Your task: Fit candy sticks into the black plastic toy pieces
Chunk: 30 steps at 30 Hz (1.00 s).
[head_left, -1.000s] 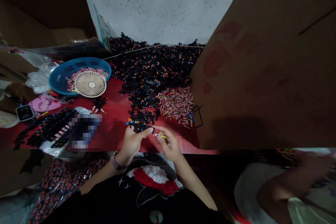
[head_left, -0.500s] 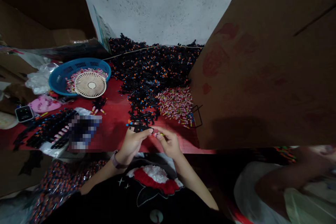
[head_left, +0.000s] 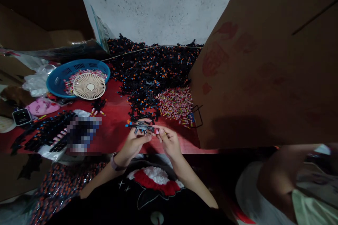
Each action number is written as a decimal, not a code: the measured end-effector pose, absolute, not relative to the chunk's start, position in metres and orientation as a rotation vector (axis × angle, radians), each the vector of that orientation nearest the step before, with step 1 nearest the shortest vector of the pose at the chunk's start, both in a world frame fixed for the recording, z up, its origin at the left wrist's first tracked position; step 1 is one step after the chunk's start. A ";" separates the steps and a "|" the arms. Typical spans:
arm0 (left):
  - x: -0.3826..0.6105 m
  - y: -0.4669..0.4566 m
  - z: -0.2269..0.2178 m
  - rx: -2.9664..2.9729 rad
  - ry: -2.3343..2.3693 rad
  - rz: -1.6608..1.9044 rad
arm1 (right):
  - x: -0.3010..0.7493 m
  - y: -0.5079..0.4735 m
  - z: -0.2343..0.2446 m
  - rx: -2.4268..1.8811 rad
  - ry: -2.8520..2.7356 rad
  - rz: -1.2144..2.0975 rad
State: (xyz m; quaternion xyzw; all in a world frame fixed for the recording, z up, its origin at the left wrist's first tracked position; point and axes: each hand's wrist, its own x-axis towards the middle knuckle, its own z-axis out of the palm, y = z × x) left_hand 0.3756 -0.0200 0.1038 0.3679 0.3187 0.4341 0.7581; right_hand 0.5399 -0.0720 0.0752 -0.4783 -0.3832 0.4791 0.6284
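Note:
A small black toy gun (head_left: 142, 126) with an orange and blue tip lies across the fingers of my left hand (head_left: 136, 140), which supports it from below with the thumb in front. My right hand (head_left: 170, 140) pinches a small pink-and-white piece (head_left: 156, 131) at the gun's right end. How far the piece sits in the gun is hidden by my fingers. Just beyond my hands is a pile of pink and yellow small pieces (head_left: 175, 103), beside a big heap of black toy guns (head_left: 153, 66).
At the left stand a blue basket (head_left: 59, 93), a round cream fan (head_left: 89, 87), a smartwatch (head_left: 22, 117) and rows of black toy guns (head_left: 39, 130). A large cardboard box (head_left: 264, 77) walls off the right side. Another person's arm (head_left: 280, 172) shows at lower right.
The toy gun has turned so its side shows, and my left thumb has dropped lower. My right hand stays at the pink piece. The other person's arm at right has shifted.

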 end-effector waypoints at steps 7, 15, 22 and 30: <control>0.363 -0.020 0.105 1.009 0.842 0.932 | 0.539 -0.079 0.089 -0.950 -0.813 1.293; 0.386 -0.016 0.114 0.331 0.778 0.921 | 0.541 -0.081 0.091 -1.094 -1.467 0.518; 0.386 -0.023 0.114 0.236 0.753 0.862 | 0.546 -0.077 0.064 -1.213 -1.527 0.087; 0.388 -0.033 0.099 0.426 0.822 0.844 | 0.549 -0.080 0.070 -1.188 -1.425 0.102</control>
